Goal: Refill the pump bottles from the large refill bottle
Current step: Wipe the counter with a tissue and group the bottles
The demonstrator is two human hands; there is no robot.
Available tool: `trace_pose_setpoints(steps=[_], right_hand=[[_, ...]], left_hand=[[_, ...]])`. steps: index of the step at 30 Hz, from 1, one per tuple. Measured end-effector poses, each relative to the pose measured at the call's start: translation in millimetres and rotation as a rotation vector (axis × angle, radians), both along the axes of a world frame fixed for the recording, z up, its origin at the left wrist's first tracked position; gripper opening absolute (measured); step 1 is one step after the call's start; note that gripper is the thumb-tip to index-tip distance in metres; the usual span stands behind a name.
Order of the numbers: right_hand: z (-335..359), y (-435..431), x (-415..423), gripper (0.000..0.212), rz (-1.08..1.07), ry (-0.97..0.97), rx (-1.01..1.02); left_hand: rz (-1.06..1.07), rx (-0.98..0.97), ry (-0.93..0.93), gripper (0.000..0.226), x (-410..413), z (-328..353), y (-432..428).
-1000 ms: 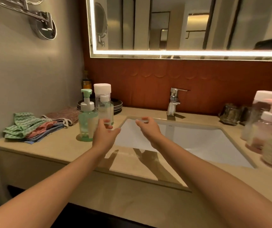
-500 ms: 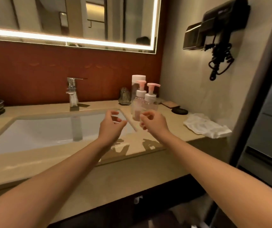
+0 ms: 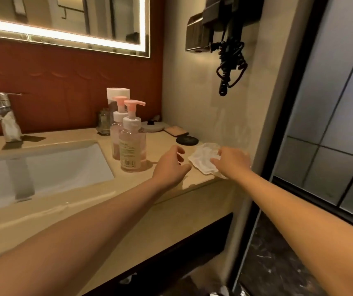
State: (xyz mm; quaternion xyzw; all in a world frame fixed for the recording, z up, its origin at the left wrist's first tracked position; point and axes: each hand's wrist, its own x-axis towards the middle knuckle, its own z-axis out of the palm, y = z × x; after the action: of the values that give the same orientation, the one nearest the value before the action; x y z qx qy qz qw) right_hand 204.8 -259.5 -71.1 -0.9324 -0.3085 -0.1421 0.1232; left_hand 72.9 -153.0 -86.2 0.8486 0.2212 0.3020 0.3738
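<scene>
The front pump bottle (image 3: 133,144) and the rear pump bottle (image 3: 115,133) stand upright and touching on the surface (image 3: 163,144), just right of the sink (image 3: 64,163). Both have pink tops. The tall white-capped refill bottle (image 3: 117,93) stands right behind them. The left hand (image 3: 171,165) hovers near the front bottle with its fingers loosely curled, holding nothing. The right hand (image 3: 232,161) lies on a crumpled white cloth (image 3: 202,160) at the surface's edge, fingers bent down onto it — whether they pinch it cannot be told.
</scene>
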Motion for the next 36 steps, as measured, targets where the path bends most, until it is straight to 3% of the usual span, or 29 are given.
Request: trace_pose_setpoints(steps=[5,8,13,20,25,31,36], right_hand=[[-4,25,27,0.041,0.035,0.094,-0.086],[-12,37,34,0.032,0.046,0.092,-0.098],[-10,32,46,0.012,0.073,0.191,0.187],[16,25,31,0.014,0.361,0.550,0.547],[24,27,6,0.016,0.449,0.624,0.581],[-1,44,-33,0.014,0.345,0.519,0.473],[-21,50,-65,0.014,0.276,0.533,0.216]], left_hand=[[-0.015,0.049,0.029,0.042,40,-3,4],[-0.043,0.069,0.068,0.044,56,-10,8],[-0.040,0.067,0.087,0.045,69,-20,12],[-0.021,0.063,-0.030,0.049,68,-11,14],[0.062,0.101,-0.165,0.020,42,-5,25],[-0.021,0.204,-0.075,0.010,-24,-5,51],[-0.112,0.272,0.095,0.012,-98,-13,85]])
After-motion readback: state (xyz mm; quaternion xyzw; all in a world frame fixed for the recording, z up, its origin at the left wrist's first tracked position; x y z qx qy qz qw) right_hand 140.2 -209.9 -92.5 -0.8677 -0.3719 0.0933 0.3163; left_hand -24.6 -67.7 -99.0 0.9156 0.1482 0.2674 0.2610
